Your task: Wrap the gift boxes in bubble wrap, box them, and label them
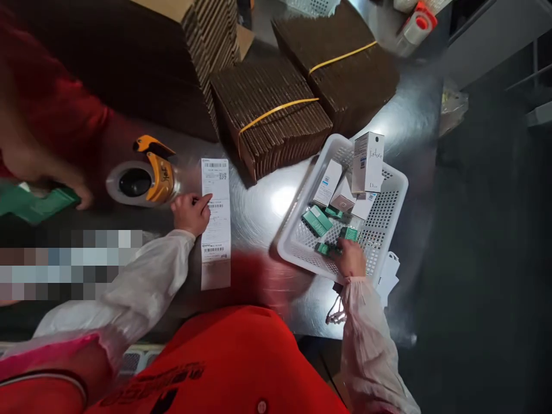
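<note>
On the metal table lies a long printed label strip (216, 230) with barcodes. My left hand (192, 214) rests at its left edge, index finger stretched out over the paper, the other fingers partly curled; I see nothing held in it. To the right stands a white perforated basket (394, 198). Inside its near side, my right hand (351, 259) has its fingers closed at a small green box (322, 248), the fingertips partly hidden. Another green box (317, 220) and several white boxes lie in the basket, among them a tall white perfume box (367, 164) standing upright.
An orange tape dispenser (159, 177) sits left of the strip. Behind are two strapped cardboard bundles (276, 115) (340, 63) and a tall cardboard stack (207, 52). Another person's hand (64, 172) is at the left with a green item (43, 204). Tape rolls (417, 29) lie at the back right.
</note>
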`<state>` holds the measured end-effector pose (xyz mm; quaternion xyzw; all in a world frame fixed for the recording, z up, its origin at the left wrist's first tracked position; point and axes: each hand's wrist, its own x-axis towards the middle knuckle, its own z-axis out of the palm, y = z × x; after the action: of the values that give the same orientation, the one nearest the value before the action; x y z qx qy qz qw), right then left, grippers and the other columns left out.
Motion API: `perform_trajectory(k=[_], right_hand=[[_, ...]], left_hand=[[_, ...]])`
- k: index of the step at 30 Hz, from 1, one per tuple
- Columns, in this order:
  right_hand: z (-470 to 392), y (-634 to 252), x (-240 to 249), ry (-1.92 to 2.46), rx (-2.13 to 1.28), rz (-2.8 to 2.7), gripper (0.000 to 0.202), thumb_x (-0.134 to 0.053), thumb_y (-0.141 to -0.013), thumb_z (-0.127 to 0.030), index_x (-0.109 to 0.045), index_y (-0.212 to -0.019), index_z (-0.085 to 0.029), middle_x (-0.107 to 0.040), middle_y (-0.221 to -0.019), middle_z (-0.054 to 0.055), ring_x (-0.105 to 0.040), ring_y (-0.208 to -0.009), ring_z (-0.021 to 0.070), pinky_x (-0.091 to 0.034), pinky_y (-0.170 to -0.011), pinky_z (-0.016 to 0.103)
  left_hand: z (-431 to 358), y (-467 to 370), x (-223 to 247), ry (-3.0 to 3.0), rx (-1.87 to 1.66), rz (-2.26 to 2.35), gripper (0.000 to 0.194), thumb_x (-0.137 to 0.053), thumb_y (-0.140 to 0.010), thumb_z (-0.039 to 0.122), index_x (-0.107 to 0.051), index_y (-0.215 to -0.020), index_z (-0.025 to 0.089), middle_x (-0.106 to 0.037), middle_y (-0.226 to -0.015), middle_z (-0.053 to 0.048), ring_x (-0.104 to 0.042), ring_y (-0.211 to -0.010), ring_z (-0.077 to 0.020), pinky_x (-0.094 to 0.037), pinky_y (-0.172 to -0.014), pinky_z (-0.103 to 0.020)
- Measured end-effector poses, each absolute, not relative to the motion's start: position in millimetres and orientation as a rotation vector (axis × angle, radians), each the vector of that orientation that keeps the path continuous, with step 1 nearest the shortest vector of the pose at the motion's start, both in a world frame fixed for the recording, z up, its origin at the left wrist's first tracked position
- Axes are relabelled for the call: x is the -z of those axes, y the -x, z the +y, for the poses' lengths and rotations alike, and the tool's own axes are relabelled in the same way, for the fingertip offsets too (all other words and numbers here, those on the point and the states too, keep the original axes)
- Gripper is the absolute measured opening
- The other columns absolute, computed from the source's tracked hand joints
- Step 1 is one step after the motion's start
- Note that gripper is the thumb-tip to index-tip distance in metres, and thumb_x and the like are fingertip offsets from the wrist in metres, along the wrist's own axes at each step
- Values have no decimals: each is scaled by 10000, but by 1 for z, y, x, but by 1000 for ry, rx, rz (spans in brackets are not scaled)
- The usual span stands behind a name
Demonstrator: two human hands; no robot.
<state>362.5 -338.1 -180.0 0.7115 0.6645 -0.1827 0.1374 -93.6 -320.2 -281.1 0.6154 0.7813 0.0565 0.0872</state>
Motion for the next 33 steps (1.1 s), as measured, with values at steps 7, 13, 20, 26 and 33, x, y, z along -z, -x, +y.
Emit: perform_trajectory(k=[7, 13, 20, 26, 33], right_hand=[[-331, -347, 186, -1754, 616, 1978, 297, -656, -841, -304, -719, -1119, -221, -712, -1109, 98, -565, -1103, 286, -454, -835, 349], [-336, -351, 186, -1934, 592, 2027, 421, -649, -811, -275, -679, -1225, -200, -698, -1184, 77, -553, -1089, 283, -450, -906, 363], [-335, -354, 195, -1929, 575, 2009, 427, -651, -795, -289, -693, -1212, -209, -707, -1147, 83, -560, -1057, 284, -451, -899, 361], [-325, -364, 206, -1871, 569, 2005, 478, -620, -787, -433, -699, -1206, -218, -713, -1148, 80, -604, -1044, 301, -496, -863, 375], [-317, -380, 231, -1903, 581, 2017, 647, -481, -723, -621, -722, -1148, -196, -711, -1162, 116, -612, -1055, 376, -509, -929, 464]], left_hand=[[-319, 92, 282, -1814, -263, 2325, 435, -483, -861, 263, -684, -1242, 203, -561, -1160, -164, -441, -1108, -376, -315, -932, -506], [-320, 92, 282, -1828, -263, 2323, 435, -482, -857, 266, -689, -1236, 221, -583, -1155, -158, -459, -1097, -371, -325, -920, -505], [-317, 95, 289, -1825, -233, 2311, 439, -492, -862, 259, -683, -1256, 227, -576, -1176, -159, -471, -1093, -365, -336, -910, -495], [-308, 93, 280, -1784, -217, 2249, 451, -511, -865, 187, -667, -1287, 222, -568, -1189, -147, -462, -1132, -332, -329, -954, -471], [-302, 94, 281, -1808, -228, 2266, 425, -538, -900, 185, -660, -1288, 307, -585, -1184, -106, -479, -1117, -291, -366, -948, -453]])
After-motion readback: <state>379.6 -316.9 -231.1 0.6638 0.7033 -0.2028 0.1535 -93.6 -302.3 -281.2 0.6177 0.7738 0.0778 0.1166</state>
